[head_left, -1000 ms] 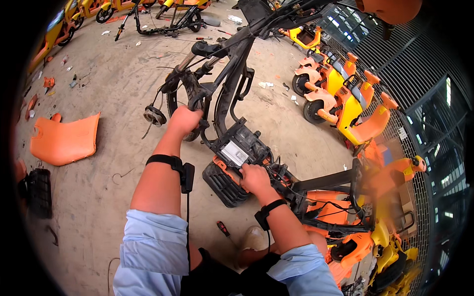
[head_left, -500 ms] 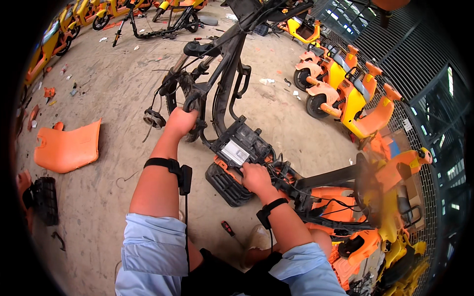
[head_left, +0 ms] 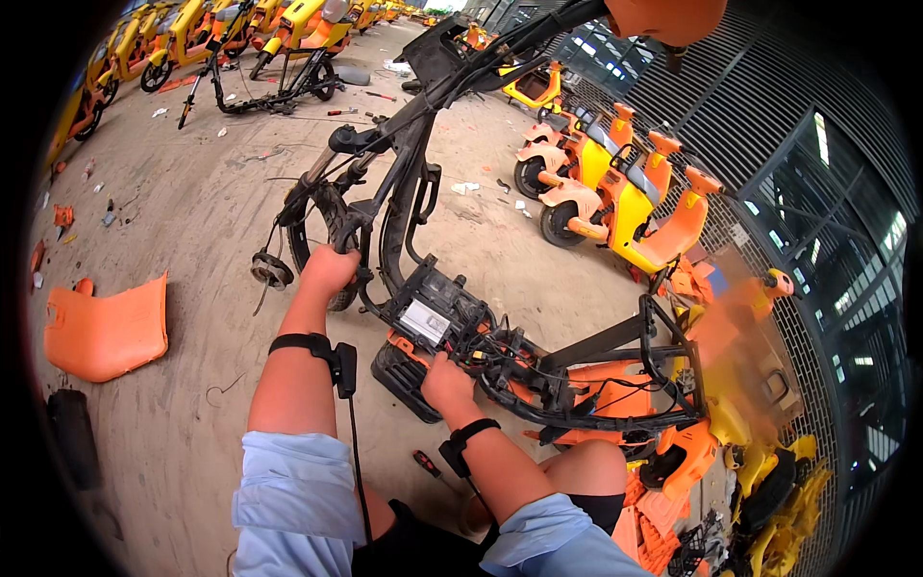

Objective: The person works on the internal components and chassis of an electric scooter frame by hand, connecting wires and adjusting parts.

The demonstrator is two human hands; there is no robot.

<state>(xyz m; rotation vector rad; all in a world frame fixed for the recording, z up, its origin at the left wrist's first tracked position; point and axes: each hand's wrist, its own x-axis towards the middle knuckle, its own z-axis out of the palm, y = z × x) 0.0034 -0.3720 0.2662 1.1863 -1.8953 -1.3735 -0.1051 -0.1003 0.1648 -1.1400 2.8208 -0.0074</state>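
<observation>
A stripped black scooter frame (head_left: pixel 396 192) stands before me, its bare metal tubes and front fork showing. My left hand (head_left: pixel 333 267) is closed around a tube low at the front of it, beside the front wheel (head_left: pixel 300 231). On the floor section sits a silver and black box (head_left: pixel 423 323), with loose black wires (head_left: pixel 486 358) behind it. My right hand (head_left: pixel 448 385) is closed at the near side of this box, above a ribbed black footboard (head_left: pixel 402 378) with an orange strip. What its fingertips hold is hidden.
A red and black screwdriver (head_left: pixel 426 463) lies on the floor near my legs. An orange panel (head_left: pixel 108 327) lies at the left. Yellow and orange scooters (head_left: pixel 630 216) stand at the right, others at the far left. Orange and yellow parts (head_left: pixel 663 510) are piled at lower right.
The view has turned, so the scooter frame and surroundings sit further left. My left hand keeps its hold on the tube. My right hand has shifted slightly toward me from the box.
</observation>
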